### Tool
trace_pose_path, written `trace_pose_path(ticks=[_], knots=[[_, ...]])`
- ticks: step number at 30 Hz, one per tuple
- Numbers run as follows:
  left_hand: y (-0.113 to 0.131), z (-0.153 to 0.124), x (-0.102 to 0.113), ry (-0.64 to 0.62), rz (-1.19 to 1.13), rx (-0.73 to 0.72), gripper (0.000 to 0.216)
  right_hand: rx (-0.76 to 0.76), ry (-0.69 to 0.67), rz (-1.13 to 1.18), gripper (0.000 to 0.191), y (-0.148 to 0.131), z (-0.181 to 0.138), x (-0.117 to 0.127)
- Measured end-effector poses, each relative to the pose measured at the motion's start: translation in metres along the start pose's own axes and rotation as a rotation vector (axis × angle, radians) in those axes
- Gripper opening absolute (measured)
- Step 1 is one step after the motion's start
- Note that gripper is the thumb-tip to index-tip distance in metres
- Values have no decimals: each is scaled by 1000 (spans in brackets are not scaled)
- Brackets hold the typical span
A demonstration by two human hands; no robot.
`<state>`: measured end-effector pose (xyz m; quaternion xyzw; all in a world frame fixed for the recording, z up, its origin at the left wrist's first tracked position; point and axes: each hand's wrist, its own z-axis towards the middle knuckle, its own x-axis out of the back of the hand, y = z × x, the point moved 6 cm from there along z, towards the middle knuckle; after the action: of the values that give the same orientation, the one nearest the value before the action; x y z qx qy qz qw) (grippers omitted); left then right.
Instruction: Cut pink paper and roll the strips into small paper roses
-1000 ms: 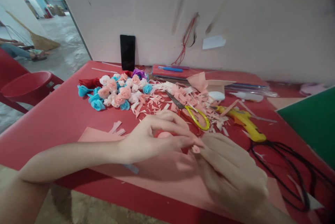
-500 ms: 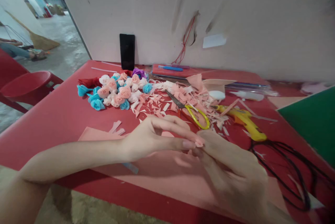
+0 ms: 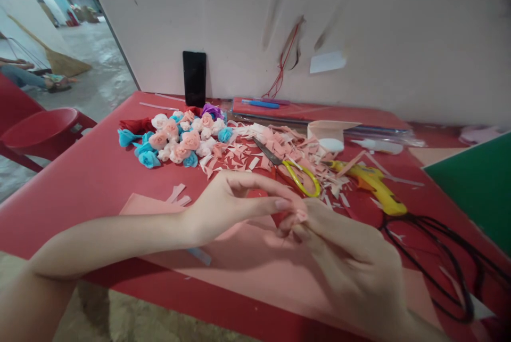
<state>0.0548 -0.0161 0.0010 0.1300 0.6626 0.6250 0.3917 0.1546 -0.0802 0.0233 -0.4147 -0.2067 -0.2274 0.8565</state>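
A small pink paper flower [image 3: 301, 216], tightly rolled, sits between my two hands, and much of it is hidden by fingers. My right hand [image 3: 351, 257] pinches it from the right with thumb and forefinger. From the left, my left hand [image 3: 235, 203] reaches over with its thumb and fingers closed at the flower. Both hands are above a large sheet of pink crepe paper [image 3: 239, 273] on the red table [image 3: 91, 177]. Just beyond them lie scissors [image 3: 301, 177] with yellow handles, resting on pink and white paper scraps [image 3: 239, 158].
Finished paper flowers [image 3: 175, 142] in several colours are heaped at back left, before a phone [image 3: 195, 78] leaning on the wall. A yellow glue gun [image 3: 371, 182] with a looped black cord [image 3: 451, 267] lies right. A green board [image 3: 475, 187] juts in there. A red chair [image 3: 40, 129] stands left.
My left fingers have drawn in closer around the flower, and the loose pink piece beneath that hand no longer shows. A pink piece standing up behind the scraps is out of sight.
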Motion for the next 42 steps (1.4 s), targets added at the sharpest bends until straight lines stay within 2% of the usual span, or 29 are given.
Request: trace_pose_path(ticks=[3,7,15,21,26,30,42], knots=[[3,-2,-2,3,0,-29,9,-56,-22,15,20,2,-1,0],[5,-3,4,70,107,-95,12,-143,-55,85,22,5,1,0],[8,-4,8,82,228,-158,14,-201,-45,153,23,11,1,-1],[5,-1,0,-47,71,-55,8,-190,-53,157,23,14,0,-2],[0,2,-2,-101,-63,41,18,-150,-65,175,25,11,1,-2],[1,2,-3,-124,-49,47,25,-157,-48,167,23,8,2,0],[-2,0,-5,-199,-50,56,27,-195,-136,310,25,11,0,-5]])
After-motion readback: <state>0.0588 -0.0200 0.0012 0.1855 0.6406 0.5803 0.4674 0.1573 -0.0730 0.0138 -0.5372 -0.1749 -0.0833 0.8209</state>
